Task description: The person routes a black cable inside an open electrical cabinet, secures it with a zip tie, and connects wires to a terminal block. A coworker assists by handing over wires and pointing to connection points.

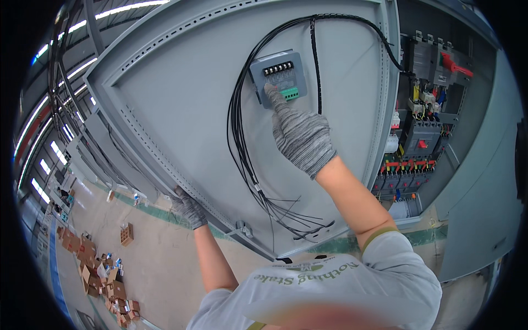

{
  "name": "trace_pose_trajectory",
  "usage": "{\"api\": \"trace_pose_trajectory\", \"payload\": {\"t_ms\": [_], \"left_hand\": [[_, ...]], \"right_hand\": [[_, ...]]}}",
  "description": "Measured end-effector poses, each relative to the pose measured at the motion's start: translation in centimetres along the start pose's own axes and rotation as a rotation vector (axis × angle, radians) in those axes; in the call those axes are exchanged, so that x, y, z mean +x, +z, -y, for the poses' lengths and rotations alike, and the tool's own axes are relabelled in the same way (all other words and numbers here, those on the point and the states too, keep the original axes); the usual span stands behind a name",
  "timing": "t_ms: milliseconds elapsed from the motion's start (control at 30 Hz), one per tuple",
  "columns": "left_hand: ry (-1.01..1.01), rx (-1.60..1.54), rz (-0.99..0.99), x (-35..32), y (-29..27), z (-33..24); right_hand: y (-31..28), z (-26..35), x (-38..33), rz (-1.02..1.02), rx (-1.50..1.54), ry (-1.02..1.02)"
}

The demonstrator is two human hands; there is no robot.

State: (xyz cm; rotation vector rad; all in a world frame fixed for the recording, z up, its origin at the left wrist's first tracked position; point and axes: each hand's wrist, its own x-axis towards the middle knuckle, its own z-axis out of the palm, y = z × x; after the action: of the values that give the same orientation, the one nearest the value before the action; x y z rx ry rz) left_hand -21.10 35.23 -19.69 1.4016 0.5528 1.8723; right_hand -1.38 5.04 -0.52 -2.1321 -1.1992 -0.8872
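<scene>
A grey-blue panel meter [298,76], its back showing a black terminal strip and a green terminal block, sits in the grey cabinet door [181,99]. My right hand [305,135], in a grey knit glove with a bare index fingertip, reaches up to it. That index finger is stretched out against the meter's face, and the other fingers are curled in; I see nothing held. A bundle of black wires [237,132] arches round the meter's left side and ends below in loose, spread ends. Lower left, my gloved left hand [190,208] grips the door's edge, its fingertips partly hidden.
To the right stands the open cabinet with breakers [422,137], a red handle [456,65] and coloured wiring. Another grey panel [478,209] hangs at far right. Cardboard boxes [113,289] lie on the floor at lower left, with a small crate [126,235] nearby.
</scene>
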Motion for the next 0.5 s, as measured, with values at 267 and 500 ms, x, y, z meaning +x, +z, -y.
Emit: {"api": "trace_pose_trajectory", "payload": {"t_ms": [267, 500], "left_hand": [[-0.007, 0.038, -0.014, -0.2, 0.5, -1.0], [-0.028, 0.109, 0.000, -0.1, 0.3, -0.9]], "right_hand": [[0.2, -0.1, 0.1, -0.005, 0.084, 0.006], [-0.2, -2.0, 0.3, -0.111, 0.114, -0.014]]}}
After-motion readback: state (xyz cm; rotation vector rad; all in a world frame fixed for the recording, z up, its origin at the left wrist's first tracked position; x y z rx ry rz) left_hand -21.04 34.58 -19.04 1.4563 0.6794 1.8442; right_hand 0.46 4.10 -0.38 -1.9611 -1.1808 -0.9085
